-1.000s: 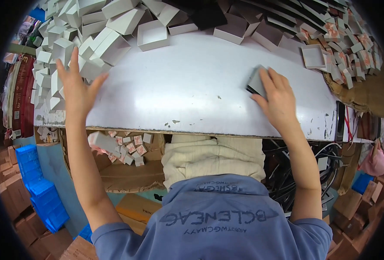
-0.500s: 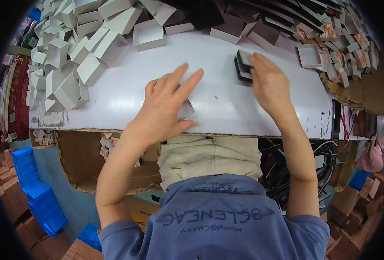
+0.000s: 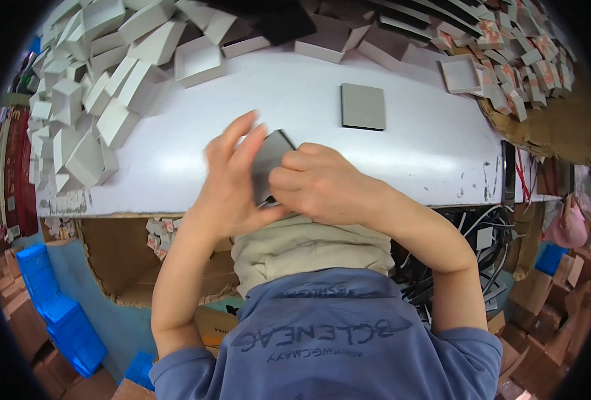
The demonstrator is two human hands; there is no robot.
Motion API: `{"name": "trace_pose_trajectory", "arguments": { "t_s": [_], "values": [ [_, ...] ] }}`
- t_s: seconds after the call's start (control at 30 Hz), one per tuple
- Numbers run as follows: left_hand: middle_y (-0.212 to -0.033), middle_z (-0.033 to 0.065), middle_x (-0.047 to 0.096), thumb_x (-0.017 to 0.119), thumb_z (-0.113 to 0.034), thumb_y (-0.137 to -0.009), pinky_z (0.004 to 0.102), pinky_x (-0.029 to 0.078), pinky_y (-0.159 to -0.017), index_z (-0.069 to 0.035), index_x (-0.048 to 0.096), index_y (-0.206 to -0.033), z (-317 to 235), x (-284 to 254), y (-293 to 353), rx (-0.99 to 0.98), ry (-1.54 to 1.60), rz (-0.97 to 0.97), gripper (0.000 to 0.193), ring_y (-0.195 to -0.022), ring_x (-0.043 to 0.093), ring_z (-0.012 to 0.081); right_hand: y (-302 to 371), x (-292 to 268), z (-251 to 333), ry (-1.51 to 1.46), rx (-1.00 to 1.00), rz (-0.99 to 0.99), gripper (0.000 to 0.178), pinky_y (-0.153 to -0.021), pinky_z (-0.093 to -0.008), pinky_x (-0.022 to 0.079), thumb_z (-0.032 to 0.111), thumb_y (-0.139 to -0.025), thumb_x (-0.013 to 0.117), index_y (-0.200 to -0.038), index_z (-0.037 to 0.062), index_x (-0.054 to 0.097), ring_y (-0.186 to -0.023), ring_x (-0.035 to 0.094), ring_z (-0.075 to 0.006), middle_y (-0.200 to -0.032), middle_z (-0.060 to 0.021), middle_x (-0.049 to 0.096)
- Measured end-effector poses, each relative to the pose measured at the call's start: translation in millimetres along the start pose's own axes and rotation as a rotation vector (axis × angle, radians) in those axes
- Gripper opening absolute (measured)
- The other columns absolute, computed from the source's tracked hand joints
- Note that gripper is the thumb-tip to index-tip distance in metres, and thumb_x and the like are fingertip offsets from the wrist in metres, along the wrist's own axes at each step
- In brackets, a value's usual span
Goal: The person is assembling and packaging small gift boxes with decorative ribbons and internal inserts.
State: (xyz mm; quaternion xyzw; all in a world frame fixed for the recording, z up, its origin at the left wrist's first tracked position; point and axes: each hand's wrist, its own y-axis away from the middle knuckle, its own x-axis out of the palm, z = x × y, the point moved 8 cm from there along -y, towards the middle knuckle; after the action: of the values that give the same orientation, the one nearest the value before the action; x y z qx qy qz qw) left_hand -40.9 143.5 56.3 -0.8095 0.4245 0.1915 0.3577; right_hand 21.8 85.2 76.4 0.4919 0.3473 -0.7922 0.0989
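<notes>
Near the table's front edge, a flat grey square pad (image 3: 265,160) with black edges is tilted between my hands. My left hand (image 3: 225,180) cups its left side, thumb at the near end and fingers at the far end, slightly blurred. My right hand (image 3: 325,183) has its fingers curled down on the pad's right side. A thin pale edge shows under the pad near my left thumb; what lies beneath is mostly hidden. Farther off to the right, a second grey square pad (image 3: 363,107) with a dark edge lies flat on the white table (image 3: 415,157), untouched.
Small white open boxes (image 3: 112,93) are heaped at the left, with more white trays (image 3: 199,61) along the back. A pile of white-and-orange pieces (image 3: 529,67) fills the far right. Below the table are a cardboard box (image 3: 119,257) and dark cables (image 3: 489,233).
My right hand has come from the far right to my left hand. One grey pad is now between my hands; another remains where the right hand was. The view has shifted slightly.
</notes>
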Motion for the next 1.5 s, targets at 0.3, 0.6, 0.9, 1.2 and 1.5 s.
{"name": "trace_pose_trajectory", "arguments": {
  "t_s": [0.3,0.6,0.9,1.2,1.5],
  "values": [
    [-0.136,0.0227,0.027,0.080,-0.025,-0.059,0.0465,0.031,-0.096,-0.015,0.020,-0.137,20,12,37,-0.030,-0.047,-0.045,0.099,-0.121,0.033,0.0384,-2,7,-10,-0.287,0.128,0.088,0.009,-0.065,-0.0337,0.044,0.015,-0.067,0.059,-0.075,0.0098,0.061,-0.078,0.054,-0.0190,-0.078,-0.0021,0.053],
    [-0.124,0.0022,0.051,0.072,-0.027,-0.068,0.0468,0.031,-0.094,-0.016,0.065,-0.104,-3,-5,21,-0.111,-0.431,0.273,0.038,-0.117,0.037,0.0364,177,-125,-193,1.106,0.917,0.283,0.020,-0.088,-0.0446,0.036,0.024,-0.079,0.057,-0.084,0.0065,0.066,-0.101,0.053,-0.0250,-0.096,-0.0095,0.062],
    [-0.129,0.0225,0.031,0.081,-0.021,-0.060,0.0438,0.039,-0.090,-0.011,0.019,-0.139,19,9,26,0.035,0.027,-0.080,0.101,-0.118,0.035,0.0385,42,-59,-93,-0.826,0.914,-0.415,0.021,-0.064,-0.0281,0.045,0.016,-0.083,0.060,-0.099,0.0017,0.058,-0.072,0.057,-0.0101,-0.082,-0.0066,0.060],
    [-0.138,0.0212,0.023,0.080,-0.008,-0.054,0.0429,0.039,-0.095,-0.012,0.010,-0.140,16,14,5,0.053,0.099,0.003,0.111,-0.124,0.030,0.0388,21,-12,-53,-0.123,0.580,-0.055,0.032,-0.069,-0.0330,0.045,0.019,-0.081,0.061,-0.106,-0.0005,0.056,-0.077,0.056,-0.0258,-0.088,-0.0123,0.060],
    [-0.129,0.0206,0.034,0.075,-0.006,-0.057,0.0413,0.041,-0.091,-0.002,0.020,-0.138,10,9,3,-0.010,0.089,0.023,0.098,-0.113,0.044,0.0379,23,-15,-45,-0.243,0.472,0.101,0.082,-0.088,-0.0393,0.040,0.026,-0.059,0.078,-0.128,0.0004,0.041,-0.106,0.047,-0.0340,-0.119,-0.0174,0.046]
  ]
}}
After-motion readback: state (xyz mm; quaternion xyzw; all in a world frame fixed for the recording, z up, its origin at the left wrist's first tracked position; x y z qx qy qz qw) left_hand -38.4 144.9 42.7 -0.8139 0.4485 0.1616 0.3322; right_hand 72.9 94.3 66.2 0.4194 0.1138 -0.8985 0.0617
